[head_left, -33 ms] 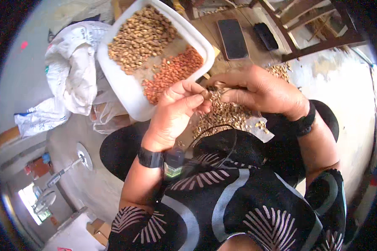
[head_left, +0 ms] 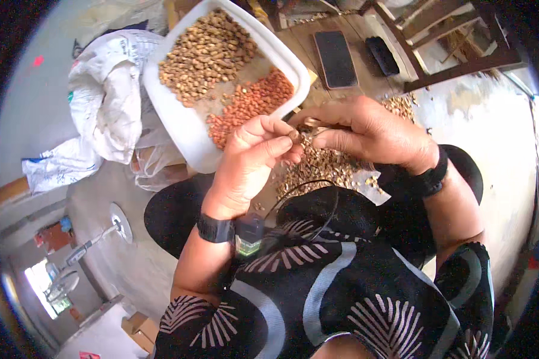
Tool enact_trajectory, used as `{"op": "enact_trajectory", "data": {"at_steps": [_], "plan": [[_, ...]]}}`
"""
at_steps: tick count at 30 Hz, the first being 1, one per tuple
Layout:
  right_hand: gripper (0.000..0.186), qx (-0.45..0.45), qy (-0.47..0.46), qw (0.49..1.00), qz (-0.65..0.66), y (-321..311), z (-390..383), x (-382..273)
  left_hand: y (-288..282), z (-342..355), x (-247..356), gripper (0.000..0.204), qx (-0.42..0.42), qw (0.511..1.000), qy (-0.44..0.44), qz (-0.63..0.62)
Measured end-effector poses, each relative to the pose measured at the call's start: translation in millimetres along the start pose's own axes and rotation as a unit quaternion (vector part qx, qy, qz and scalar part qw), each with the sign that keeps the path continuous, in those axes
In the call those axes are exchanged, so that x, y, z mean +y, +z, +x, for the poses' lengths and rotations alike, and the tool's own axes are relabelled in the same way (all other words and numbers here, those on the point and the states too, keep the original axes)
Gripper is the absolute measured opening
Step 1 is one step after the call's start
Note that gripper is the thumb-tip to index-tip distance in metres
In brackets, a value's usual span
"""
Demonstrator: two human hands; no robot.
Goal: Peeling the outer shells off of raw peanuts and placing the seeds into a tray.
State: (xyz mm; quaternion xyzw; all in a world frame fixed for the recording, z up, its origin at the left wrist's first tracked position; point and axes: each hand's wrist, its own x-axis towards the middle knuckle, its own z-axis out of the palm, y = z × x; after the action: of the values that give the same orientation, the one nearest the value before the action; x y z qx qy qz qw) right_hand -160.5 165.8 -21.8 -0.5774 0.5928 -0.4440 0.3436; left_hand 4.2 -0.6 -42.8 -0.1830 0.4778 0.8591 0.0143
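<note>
My left hand (head_left: 250, 157) pinches a small brown peanut (head_left: 294, 135) between thumb and fingertips. Close beside it, my right hand (head_left: 371, 133) has thumb and forefinger drawn together around a pale bit of peanut shell (head_left: 311, 123). Both sets of fingertips almost meet, so part of what they grip is hidden. Below them spreads a heap of broken peanut shells (head_left: 320, 170). Left of the hands is a white plastic tub (head_left: 184, 140). Unshelled peanuts (head_left: 206, 54) fill its far side, and red peanut kernels (head_left: 251, 102) lie at its near right.
A dark phone (head_left: 335, 60) and a small black tray (head_left: 381, 56) lie on a wooden surface behind the hands. A wooden chair frame (head_left: 461, 69) stands at the far right. White woven sacks (head_left: 111, 99) slump left of the tub. A white fan (head_left: 121, 222) is lower left.
The whole view has shifted slightly, moving the tub and phone a little right and down. Both hands keep nearly the same pose and grip.
</note>
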Motion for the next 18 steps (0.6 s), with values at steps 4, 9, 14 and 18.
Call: {"op": "enact_trajectory", "data": {"at_steps": [4,9,14,18], "plan": [[0.038,0.011,-0.001,0.991,0.135,11.8,16.3,-9.6,17.2,-17.6,26.9,0.009,0.057,0.993,0.053,0.091],[0.034,0.031,-0.071,0.993,0.093,23.7,39.0,-14.0,11.5,-27.1,39.2,0.008,0.078,0.983,0.108,0.126],[0.041,0.021,-0.038,0.991,0.128,26.6,54.1,-16.3,7.9,-28.4,46.6,0.006,0.121,0.971,0.143,0.15],[0.04,0.023,-0.072,0.992,0.1,29.4,64.1,-13.2,5.0,-29.0,47.9,0.005,0.151,0.963,0.138,0.178]]}}
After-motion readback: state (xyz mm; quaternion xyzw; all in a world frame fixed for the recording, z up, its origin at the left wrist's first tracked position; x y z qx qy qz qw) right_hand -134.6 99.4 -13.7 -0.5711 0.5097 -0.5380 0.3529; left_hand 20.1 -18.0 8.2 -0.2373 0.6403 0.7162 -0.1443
